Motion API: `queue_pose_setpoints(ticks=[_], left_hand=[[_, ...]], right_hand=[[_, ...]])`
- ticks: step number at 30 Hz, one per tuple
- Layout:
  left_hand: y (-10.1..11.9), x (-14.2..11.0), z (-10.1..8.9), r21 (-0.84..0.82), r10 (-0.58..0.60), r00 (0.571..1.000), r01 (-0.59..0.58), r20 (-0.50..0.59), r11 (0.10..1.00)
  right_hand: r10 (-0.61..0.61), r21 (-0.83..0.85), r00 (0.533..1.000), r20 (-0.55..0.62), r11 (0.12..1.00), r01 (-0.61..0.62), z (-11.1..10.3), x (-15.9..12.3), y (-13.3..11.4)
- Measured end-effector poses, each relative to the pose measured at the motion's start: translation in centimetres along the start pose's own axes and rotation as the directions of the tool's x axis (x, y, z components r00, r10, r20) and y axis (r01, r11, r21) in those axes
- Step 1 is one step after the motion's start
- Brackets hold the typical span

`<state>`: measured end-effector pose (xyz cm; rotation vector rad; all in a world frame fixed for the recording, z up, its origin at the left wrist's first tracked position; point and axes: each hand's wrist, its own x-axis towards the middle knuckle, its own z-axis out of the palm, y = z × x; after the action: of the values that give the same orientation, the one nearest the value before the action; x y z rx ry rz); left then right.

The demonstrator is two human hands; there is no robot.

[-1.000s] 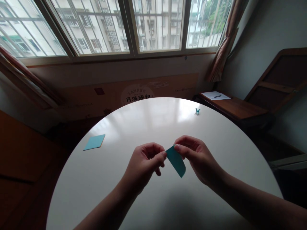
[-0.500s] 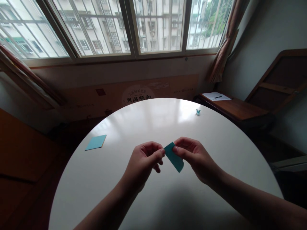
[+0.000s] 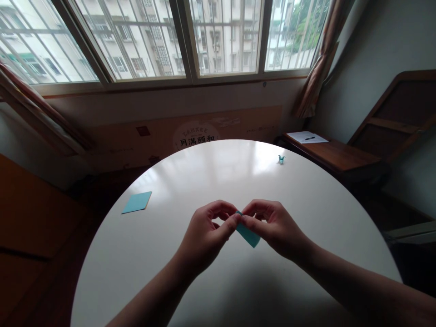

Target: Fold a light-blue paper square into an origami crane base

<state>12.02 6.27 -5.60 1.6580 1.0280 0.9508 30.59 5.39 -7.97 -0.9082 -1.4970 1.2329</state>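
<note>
Between my hands, above the table, is a folded piece of teal paper [image 3: 249, 235]. My left hand [image 3: 210, 231] pinches its upper corner with thumb and forefinger. From the other side my right hand [image 3: 269, 221] pinches the same end, its thumb tip almost meeting the left one. The paper's lower end hangs free, angled down to the right. Fingers cover most of the upper part, so the fold there is hidden.
A light blue stack of square paper [image 3: 136, 202] lies at the left of the round white table [image 3: 204, 177]. Near the far right edge stands a small teal folded figure [image 3: 281, 159]. Beyond it, a wooden chair [image 3: 354, 152] bears a white sheet [image 3: 304, 137] and a pen [image 3: 309, 138].
My hands have come together at the paper's upper end. The right fingers have shifted left and now cover more of it; both thumbs pinch close to each other.
</note>
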Motion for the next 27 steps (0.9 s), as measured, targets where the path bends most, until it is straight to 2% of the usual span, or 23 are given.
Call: queue_pose_setpoints(ticks=[2,6,10,13,17,22,24,27], left_hand=[[0.0,-0.1,0.1,0.011,-0.005,1.000,0.006,-0.011,1.000],[0.1,-0.1,-0.2,-0.069,-0.037,0.999,0.036,-0.007,0.997],[0.4,0.2,-0.7,-0.166,-0.047,0.996,0.034,-0.074,0.985],[0.6,0.5,-1.1,-0.251,-0.091,0.983,0.048,-0.161,0.967],[0.5,0.7,-1.5,-0.335,-0.191,0.961,0.116,-0.200,0.935],[0.3,1.0,-2.4,-0.545,-0.307,0.888,0.079,-0.342,0.835],[0.2,1.1,-2.5,-0.620,-0.375,0.883,0.131,-0.282,0.774],[-0.1,1.0,-1.8,-0.681,-0.456,0.885,0.277,-0.094,0.678]], right_hand=[[-0.004,-0.004,1.000,0.022,1.000,0.004,0.0,0.0,-0.1],[0.034,0.018,0.995,0.091,0.999,-0.035,-0.4,0.2,-0.1],[0.050,0.047,0.988,0.143,0.997,-0.057,-1.4,0.6,0.1],[0.048,0.031,0.991,0.127,0.998,-0.053,-2.2,0.9,0.2],[0.059,-0.002,0.991,0.120,0.998,-0.059,-3.2,1.3,0.3],[0.031,-0.037,0.998,-0.052,0.999,-0.033,-4.0,1.8,0.6],[-0.013,-0.028,0.995,-0.096,1.000,0.011,-3.9,1.9,0.8],[-0.129,-0.035,0.991,-0.037,0.991,0.128,-3.4,1.6,1.1]])
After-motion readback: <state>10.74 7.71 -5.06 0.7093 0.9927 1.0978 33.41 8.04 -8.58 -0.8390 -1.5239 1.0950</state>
